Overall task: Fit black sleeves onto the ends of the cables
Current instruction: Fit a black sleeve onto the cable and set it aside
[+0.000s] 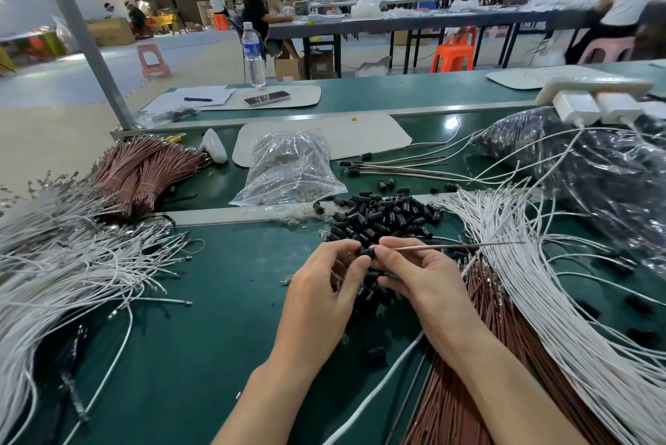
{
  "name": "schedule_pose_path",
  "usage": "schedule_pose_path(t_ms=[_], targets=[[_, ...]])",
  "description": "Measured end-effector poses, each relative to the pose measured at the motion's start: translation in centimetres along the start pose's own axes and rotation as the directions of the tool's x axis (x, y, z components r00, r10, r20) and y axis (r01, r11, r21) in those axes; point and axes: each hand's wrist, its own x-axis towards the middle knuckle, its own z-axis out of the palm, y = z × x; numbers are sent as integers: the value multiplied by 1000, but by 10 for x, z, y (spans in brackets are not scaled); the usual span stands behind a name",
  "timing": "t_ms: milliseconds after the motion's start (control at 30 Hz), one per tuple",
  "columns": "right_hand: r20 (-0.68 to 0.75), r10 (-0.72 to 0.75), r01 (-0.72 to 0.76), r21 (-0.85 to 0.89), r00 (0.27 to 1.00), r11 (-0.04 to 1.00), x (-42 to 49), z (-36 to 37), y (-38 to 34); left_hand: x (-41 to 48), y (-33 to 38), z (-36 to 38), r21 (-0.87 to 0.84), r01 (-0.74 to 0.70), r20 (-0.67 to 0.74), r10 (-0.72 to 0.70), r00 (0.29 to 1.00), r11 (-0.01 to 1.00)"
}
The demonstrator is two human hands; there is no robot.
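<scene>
Green desk (216, 336), sleeve pile (382, 217) ahead: your left hand (324, 286) pinches a small, light black sleeve (368, 252), right hand (421, 275) pinches the thin cable (450, 246), probably whippy, so likely best held close behind its tip

Your left hand (324, 286) and right hand (421, 278) meet just in front of the loose pile of small black cylindrical plastic sleeves (382, 217) on the dark green bench surface (216, 318). Your left fingertips pinch a single black sleeve (368, 252). Your right thumb and forefinger pinch a thin brown cable (450, 246); its end meets the sleeve and its length runs off to the right.

- Right of the pile: fanned white cables (522, 264) beside loose brown cables (468, 390).
- Left of the pile: a second mass of white cables (72, 264).
- Behind the pile: a clear plastic bag (288, 170) and several sleeved cables (396, 170).
- Behind and left of the pile: banded brown cable bundles (144, 170).
</scene>
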Motion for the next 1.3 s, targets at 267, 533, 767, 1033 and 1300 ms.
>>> schedule_pose_path(t_ms=[267,533,767,1033,1300], targets=[[129,30,-25,-47,991,999,-2,4,2,-1,2,0,118,32,105,-44,993,993],[154,29,-23,-44,988,999,1,1,6,0,6,0,231,-6,107,-19,994,973],[71,2,0,-31,998,1000,1,3,9,2,-1,-1,210,120,6,-124,992,970],[112,-5,8,-24,994,1000,1,3,10,5,0,3,440,51,8,-61,998,897],[168,-4,3,8,986,1000,5,-1,15,6,0,4,418,54,66,-90,994,907]])
